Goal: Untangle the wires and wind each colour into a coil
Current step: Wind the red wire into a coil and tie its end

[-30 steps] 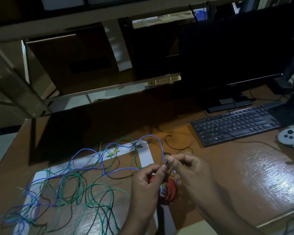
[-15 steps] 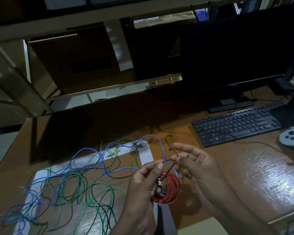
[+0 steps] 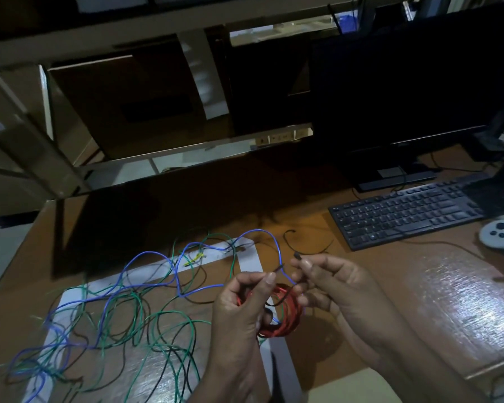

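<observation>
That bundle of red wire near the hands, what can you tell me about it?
The red wire coil is thin red plastic-coated wire wound into a round, many-turn loop, already separated from the loose blue and green tangle to its left. It sits low between the left hand and the right hand, partly hidden by the left hand's fingers, which seem to hold it. A dark wire crosses it.

The brown bench (image 3: pixel 346 286) carries tangled blue, green and black wires (image 3: pixel 122 309), a keyboard (image 3: pixel 405 213), a monitor (image 3: pixel 396 82) and a controller (image 3: pixel 501 235).
</observation>
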`<state>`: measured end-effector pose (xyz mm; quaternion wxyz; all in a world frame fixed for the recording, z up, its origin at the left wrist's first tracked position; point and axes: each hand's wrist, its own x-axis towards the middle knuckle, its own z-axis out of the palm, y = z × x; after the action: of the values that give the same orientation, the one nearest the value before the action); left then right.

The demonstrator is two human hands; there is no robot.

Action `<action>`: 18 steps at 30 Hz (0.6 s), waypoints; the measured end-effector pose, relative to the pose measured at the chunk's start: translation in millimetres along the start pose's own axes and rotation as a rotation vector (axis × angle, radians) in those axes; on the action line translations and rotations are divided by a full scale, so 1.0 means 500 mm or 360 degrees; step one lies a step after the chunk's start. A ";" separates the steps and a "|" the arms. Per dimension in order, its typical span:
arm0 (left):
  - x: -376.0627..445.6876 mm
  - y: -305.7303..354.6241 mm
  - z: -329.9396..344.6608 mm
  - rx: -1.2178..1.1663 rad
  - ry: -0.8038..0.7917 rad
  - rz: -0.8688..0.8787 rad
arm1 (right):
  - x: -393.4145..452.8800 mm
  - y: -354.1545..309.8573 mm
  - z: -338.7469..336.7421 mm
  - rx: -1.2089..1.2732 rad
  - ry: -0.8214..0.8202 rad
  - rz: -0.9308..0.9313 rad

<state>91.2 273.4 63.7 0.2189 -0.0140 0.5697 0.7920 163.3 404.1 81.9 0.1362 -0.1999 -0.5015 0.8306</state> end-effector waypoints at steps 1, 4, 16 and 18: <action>0.000 -0.001 -0.001 0.0008 0.0014 0.0020 | -0.001 -0.001 0.002 -0.0002 -0.0002 0.0001; -0.001 -0.001 0.001 0.0028 0.0001 0.0066 | 0.001 0.004 0.002 -0.0006 0.0028 -0.0032; -0.008 0.002 0.005 0.0044 -0.0024 0.0062 | -0.011 0.005 0.013 0.0090 -0.0003 -0.0080; -0.005 -0.002 0.002 0.0042 -0.0005 0.0062 | -0.013 0.007 0.014 0.0073 0.0005 -0.0093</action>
<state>94.1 273.8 64.2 0.2046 0.0013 0.5800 0.7885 165.7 394.3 83.3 0.1657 -0.1834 -0.4878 0.8372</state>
